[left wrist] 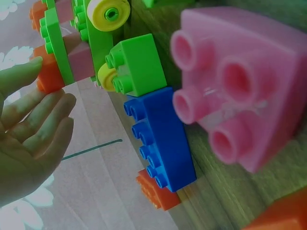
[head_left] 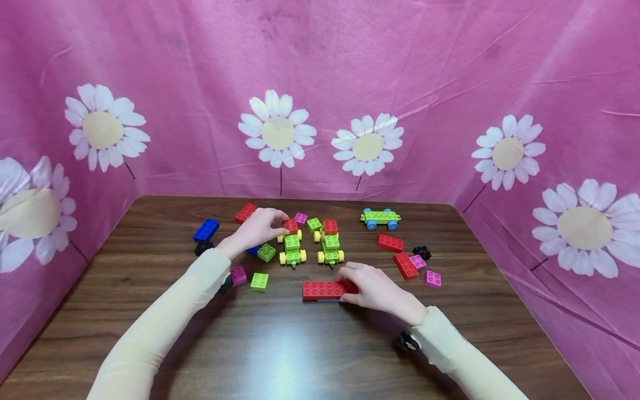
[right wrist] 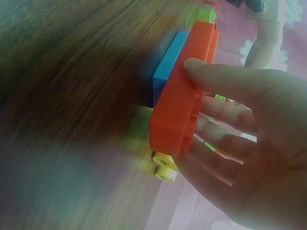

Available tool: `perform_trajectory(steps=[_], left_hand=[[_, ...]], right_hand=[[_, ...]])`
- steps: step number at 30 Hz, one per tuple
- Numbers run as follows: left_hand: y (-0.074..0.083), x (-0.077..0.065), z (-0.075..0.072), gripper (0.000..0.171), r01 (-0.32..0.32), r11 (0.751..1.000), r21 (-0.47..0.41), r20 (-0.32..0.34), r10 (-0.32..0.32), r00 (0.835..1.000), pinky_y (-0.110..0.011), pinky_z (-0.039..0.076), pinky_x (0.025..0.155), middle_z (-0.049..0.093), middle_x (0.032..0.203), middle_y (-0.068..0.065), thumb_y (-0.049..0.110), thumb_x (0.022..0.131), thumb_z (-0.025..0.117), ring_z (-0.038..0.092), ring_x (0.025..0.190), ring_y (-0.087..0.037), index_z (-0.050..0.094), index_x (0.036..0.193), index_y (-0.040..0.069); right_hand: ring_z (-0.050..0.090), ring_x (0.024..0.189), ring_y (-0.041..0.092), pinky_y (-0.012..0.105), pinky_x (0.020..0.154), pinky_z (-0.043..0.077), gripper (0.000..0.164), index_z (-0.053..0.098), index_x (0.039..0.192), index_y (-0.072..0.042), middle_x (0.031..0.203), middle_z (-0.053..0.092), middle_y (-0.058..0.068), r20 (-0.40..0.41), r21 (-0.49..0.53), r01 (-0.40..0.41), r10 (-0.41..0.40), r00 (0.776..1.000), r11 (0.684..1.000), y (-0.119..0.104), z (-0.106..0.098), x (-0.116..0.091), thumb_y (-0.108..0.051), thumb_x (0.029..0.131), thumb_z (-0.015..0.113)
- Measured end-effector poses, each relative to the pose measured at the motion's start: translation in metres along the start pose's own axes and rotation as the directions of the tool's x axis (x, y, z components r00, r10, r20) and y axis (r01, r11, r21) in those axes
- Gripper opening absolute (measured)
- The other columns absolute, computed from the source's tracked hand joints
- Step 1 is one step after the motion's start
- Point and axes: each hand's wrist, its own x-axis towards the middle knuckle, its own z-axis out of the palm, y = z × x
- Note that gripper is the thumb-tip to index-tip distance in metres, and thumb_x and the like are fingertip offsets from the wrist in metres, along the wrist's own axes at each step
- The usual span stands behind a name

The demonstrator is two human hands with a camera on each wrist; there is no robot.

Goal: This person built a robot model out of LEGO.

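My left hand (head_left: 259, 228) pinches a red brick (left wrist: 52, 72) between thumb and fingertips. The brick sits at the far end of a green wheeled base (head_left: 293, 255) with yellow wheels, joined to a green plate and a pink brick (left wrist: 77, 55). A matching wheeled base (head_left: 330, 256), topped with green and red bricks, stands just right of it. Closer to the front edge, my right hand (head_left: 374, 286) grips red bricks (head_left: 319, 289) by their right end, thumb on the near side and fingers on the far side. Beneath them a blue brick (right wrist: 168, 67) shows.
Loose green, pink, red, black and blue bricks (head_left: 206, 229) lie on the left. Toward the right are red bricks (head_left: 405, 265), pink bricks (head_left: 432, 279) and a black piece (head_left: 422, 253). A green base with blue wheels (head_left: 381, 218) stands at the back. Pink cloth (head_left: 320, 50) surrounds the table.
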Motion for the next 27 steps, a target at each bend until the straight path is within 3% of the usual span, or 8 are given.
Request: perform_trajectory(steps=[11, 27], left_hand=[[0.002, -0.018, 0.0, 0.034, -0.049, 0.998, 0.028, 0.026, 0.049, 0.998, -0.041, 0.058, 0.089, 0.072, 0.116, -0.017, 0.019, 0.092, 0.07, 0.071, 0.101, -0.027, 0.068, 0.119, -0.001], [0.01, -0.039, -0.001, 0.033, -0.114, 0.993, 0.021, 0.088, 0.112, 0.99, -0.04, 0.059, 0.086, 0.074, 0.112, -0.014, 0.02, 0.091, 0.071, 0.071, 0.097, -0.024, 0.068, 0.118, 0.0]], right_hand=[[0.069, 0.095, 0.012, 0.034, 0.078, 0.059, 0.033, 0.07, 0.113, -0.016, 0.108, 0.07, -0.002, 0.022, 0.009, 0.001, -0.002, 1.0, 1.0, 0.0, 0.0, -0.001, -0.029, 0.084, 0.079], [0.063, 0.084, 0.009, 0.027, 0.07, 0.054, 0.033, 0.07, 0.111, -0.017, 0.104, 0.069, -0.003, 0.026, 0.011, 0.005, -0.005, 1.0, 1.0, 0.004, -0.002, -0.003, -0.031, 0.083, 0.08]])
